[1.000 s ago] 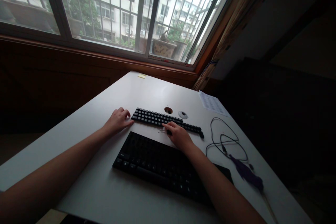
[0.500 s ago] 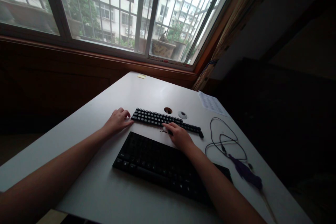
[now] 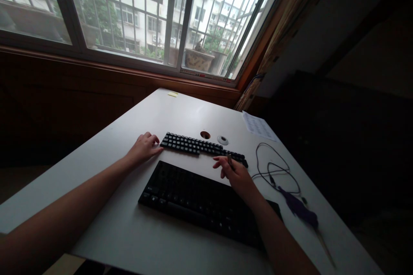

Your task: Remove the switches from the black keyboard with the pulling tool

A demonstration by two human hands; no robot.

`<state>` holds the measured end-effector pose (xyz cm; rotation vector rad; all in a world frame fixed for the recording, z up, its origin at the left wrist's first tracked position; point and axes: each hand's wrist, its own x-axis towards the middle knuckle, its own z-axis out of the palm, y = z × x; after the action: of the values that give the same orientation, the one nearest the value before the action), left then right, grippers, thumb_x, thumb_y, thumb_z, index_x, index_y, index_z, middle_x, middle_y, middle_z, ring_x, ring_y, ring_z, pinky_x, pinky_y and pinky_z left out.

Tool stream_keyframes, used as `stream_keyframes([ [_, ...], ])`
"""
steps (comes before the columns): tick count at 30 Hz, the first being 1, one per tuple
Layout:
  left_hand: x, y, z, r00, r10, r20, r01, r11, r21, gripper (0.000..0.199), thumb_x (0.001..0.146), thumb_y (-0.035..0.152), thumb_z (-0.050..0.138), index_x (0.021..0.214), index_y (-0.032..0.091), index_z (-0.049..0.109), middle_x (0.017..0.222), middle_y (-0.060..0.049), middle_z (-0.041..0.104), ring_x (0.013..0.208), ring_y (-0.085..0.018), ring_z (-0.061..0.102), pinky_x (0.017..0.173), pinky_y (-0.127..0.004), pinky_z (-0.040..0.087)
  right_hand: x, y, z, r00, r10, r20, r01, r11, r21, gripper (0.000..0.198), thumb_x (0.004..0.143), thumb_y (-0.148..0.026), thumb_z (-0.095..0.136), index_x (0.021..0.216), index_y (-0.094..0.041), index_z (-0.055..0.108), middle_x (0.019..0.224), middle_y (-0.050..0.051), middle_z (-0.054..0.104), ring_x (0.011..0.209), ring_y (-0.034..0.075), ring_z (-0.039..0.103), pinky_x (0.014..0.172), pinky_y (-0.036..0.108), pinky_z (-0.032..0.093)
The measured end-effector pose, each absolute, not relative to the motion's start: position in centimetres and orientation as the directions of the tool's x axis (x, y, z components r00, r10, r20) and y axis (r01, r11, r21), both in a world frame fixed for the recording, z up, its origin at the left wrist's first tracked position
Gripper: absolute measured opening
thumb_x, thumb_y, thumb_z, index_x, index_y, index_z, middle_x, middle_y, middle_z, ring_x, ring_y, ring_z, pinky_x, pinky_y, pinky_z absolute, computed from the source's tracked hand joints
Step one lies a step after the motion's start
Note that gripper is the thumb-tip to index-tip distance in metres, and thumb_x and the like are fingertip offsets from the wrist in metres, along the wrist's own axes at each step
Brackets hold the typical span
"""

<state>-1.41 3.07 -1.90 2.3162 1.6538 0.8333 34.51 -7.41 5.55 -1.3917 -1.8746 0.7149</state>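
Observation:
Black keycaps (image 3: 185,142) lie in close rows on the white table, the lower edge stepped and the right part thinner. At their left end rests my left hand (image 3: 146,145), thumb and fingers apart, the tips beside or touching the end keys. My right hand (image 3: 235,174) hovers over the far edge of a large black keyboard (image 3: 180,193), just below the rows. A small dark, elongated piece (image 3: 229,161) is pinched in it; its kind is unclear. Light legends show on the keyboard's near row; its middle is too dark to make out.
On the right of the table (image 3: 109,206) lie a looped dark cable (image 3: 274,165) and a purple item with a thin pale stick (image 3: 300,210). Behind the rows are a round hole (image 3: 205,135) and its grey cover (image 3: 222,140). Printed paper (image 3: 260,126) lies at the far right edge.
My right hand has lifted off the keycap rows and drawn back to the right, uncovering their lower edge. The dark piece now shows above its fingers. My left hand stays put.

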Motion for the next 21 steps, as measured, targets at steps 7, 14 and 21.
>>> stream_keyframes([
  [7, -1.4, 3.0, -1.8, 0.240, 0.910, 0.338, 0.831, -0.373, 0.413, 0.031, 0.080, 0.047, 0.064, 0.092, 0.018, 0.066, 0.088, -0.006, 0.056, 0.084, -0.024, 0.054, 0.084, -0.037, 0.043, 34.9, -11.7, 4.8, 0.001, 0.972, 0.235, 0.475, 0.206, -0.855, 0.046, 0.099, -0.053, 0.032, 0.084, -0.020, 0.060, 0.074, 0.002, 0.058, 0.066, 0.016, 0.056, 0.062, 0.027, 0.048],
  [14, -1.6, 3.1, -2.0, 0.240, 0.905, 0.350, 0.825, -0.380, 0.418, 0.032, 0.080, 0.047, 0.064, 0.092, 0.018, 0.067, 0.090, -0.007, 0.056, 0.084, -0.024, 0.054, 0.083, -0.036, 0.043, 33.8, -13.4, 3.2, -0.008, 0.980, 0.199, 0.546, 0.171, -0.820, 0.032, 0.095, -0.053, 0.048, 0.084, -0.023, 0.050, 0.054, -0.007, 0.048, 0.046, 0.012, 0.046, 0.049, 0.023, 0.038],
  [21, -1.7, 3.4, -2.2, 0.254, 0.899, 0.356, 0.826, -0.393, 0.404, 0.033, 0.080, 0.047, 0.064, 0.092, 0.017, 0.067, 0.090, -0.007, 0.055, 0.084, -0.024, 0.055, 0.082, -0.036, 0.043, 32.8, -13.7, 2.8, -0.150, 0.957, 0.249, 0.633, 0.286, -0.719, 0.032, 0.093, -0.050, 0.054, 0.080, -0.021, 0.055, 0.059, -0.003, 0.054, 0.054, 0.014, 0.052, 0.056, 0.025, 0.040],
])
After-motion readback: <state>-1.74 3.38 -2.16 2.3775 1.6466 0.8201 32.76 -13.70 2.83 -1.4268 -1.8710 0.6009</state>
